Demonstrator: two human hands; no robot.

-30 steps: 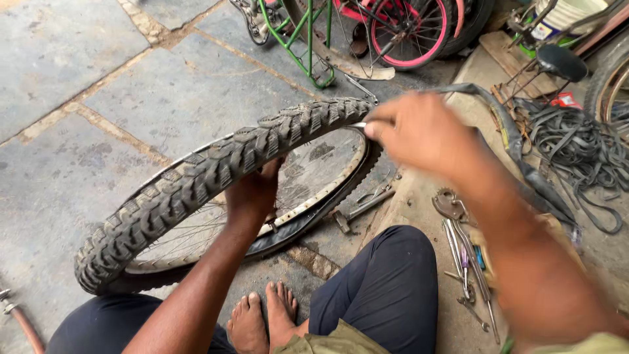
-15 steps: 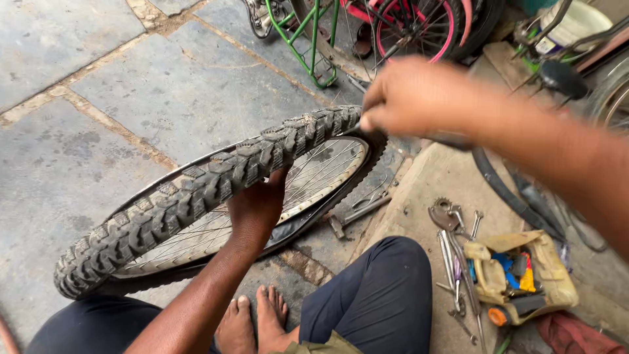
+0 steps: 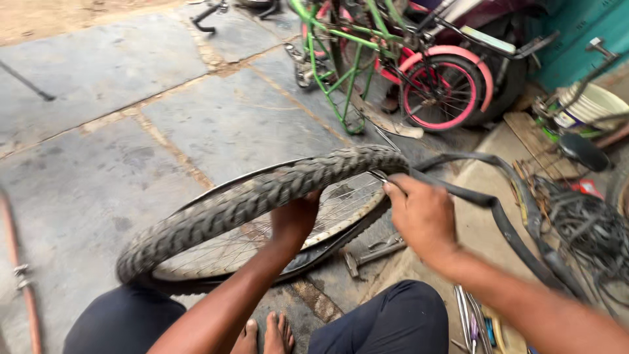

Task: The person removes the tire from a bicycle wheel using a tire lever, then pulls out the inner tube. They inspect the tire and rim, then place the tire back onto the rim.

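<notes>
A bicycle wheel lies tilted in front of me, its knobby black tyre [image 3: 249, 200] partly lifted off the spoked metal rim [image 3: 341, 210]. My left hand [image 3: 296, 219] reaches under the tyre and grips its inner edge near the middle. My right hand [image 3: 422, 216] is closed on the black inner tube [image 3: 504, 216] where it comes out of the tyre's right end. The tube loops away to the right over the ground.
A green bicycle frame [image 3: 341, 72] and a small bike with a pink-rimmed wheel [image 3: 445, 92] stand at the back. A hammer [image 3: 373, 254] lies under the wheel. Tangled cables [image 3: 583, 229] and loose tools [image 3: 472, 321] sit at the right. My knees and bare feet [image 3: 265, 334] are below.
My right hand has dropped from above the tyre's end to just beside it, drawing more inner tube out. The view has swung up and left. My left hand stays under the tyre.
</notes>
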